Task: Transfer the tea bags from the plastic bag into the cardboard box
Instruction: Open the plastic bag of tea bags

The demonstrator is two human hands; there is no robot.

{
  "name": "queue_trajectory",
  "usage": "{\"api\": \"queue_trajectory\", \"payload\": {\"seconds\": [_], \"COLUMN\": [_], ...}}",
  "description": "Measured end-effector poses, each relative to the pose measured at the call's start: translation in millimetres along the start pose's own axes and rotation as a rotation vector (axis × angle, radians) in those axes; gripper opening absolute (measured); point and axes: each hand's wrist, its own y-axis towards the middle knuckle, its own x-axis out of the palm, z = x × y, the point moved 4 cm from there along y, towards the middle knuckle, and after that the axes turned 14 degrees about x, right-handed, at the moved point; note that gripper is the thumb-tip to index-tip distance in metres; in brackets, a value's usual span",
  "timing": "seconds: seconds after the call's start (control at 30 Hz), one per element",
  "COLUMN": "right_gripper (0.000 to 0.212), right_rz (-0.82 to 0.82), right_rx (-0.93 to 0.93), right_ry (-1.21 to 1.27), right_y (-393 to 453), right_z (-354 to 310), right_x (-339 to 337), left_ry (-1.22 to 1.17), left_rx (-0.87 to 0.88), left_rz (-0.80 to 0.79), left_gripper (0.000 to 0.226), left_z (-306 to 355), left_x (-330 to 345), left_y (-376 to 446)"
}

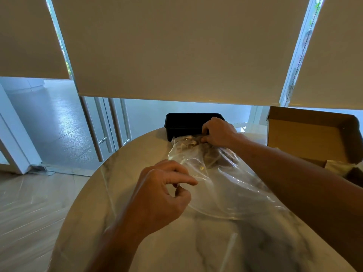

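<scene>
Plastic bag [225, 185]: clear, lying on marble table [176, 242], far end bunched against black tray [184, 124].
Tea bags [196, 144]: brownish clump inside the bag's far end, just beside the tray.
Right hand [219, 132]: fingers curled, pinching the bunched far end of the bag over the tea bags.
Left hand [163, 195]: thumb and fingers loosely curled at the bag's near edge; can't tell whether it has hold of the film.
Cardboard box [306, 134]: open, at the table's right side, beyond the right forearm.
</scene>
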Motion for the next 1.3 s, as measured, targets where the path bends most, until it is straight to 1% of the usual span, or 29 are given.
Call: {"api": "queue_trajectory", "payload": {"seconds": [0.07, 0.17, 0.27, 0.33, 0.43, 0.57, 0.73, 0.83, 0.9, 0.97, 1.07, 1.17, 1.23, 1.3], "right_gripper": [0.007, 0.008, 0.014, 0.014, 0.009, 0.016, 0.021, 0.021, 0.015, 0.025, 0.037, 0.053, 0.067, 0.079], "right_rz": [0.007, -0.092, -0.207, -0.263, -0.288, -0.158, -0.008, 0.079, 0.209, 0.332, 0.39, 0.295, 0.16, 0.078], "right_rx": [-0.012, -0.021, -0.098, -0.167, -0.214, -0.177, -0.145, -0.18, -0.243, -0.231, -0.048, 0.093, 0.123, 0.111], "right_ry": [0.058, 0.246, 0.387, 0.447, 0.472, 0.367, 0.371, 0.382, 0.26, 0.104, 0.05, 0.055, 0.098, 0.078], "right_y": [-7, -33, -83, -124, -179, -219, -243, -258, -266, -268, -267, -269, -271, -272], "right_z": [-1, -7, -19, -24, -28, -23, -9, -3, 0, 8, 34, 47, 43, 34], "right_x": [-8, -29, -58, -77, -91, -80, -62, -62, -61, -60, -65, -69, -69, -68], "left_ry": [0.012, 0.023, 0.033, 0.058, 0.095, 0.116, 0.103, 0.074, 0.043, 0.013, 0.007, 0.033, 0.062, 0.097], "left_rx": [-0.018, -0.027, -0.057, -0.065, -0.065, -0.071, -0.075, -0.068, -0.075, -0.083, -0.093, -0.112, -0.103, -0.103], "left_rz": [0.019, 0.024, 0.012, -0.007, -0.025, -0.02, 0.089, 0.133, 0.152, 0.179, 0.203, 0.211, 0.216, 0.19], "left_gripper": [0.03, 0.028, 0.025, 0.025, 0.026, 0.033, 0.034, 0.035, 0.037, 0.04, 0.044, 0.048, 0.045, 0.046], "left_z": [-1, 0, -1, -1, 0, 8, 16, 18, 20, 19, 16, 15, 16, 15], "left_x": [-1, -1, -2, -2, -1, 0, -8, -9, -8, -8, -10, -8, -7, -6], "left_y": [-1, 0, 0, -1, -1, -7, -24, -31, -33, -34, -35, -36, -35, -35]}}
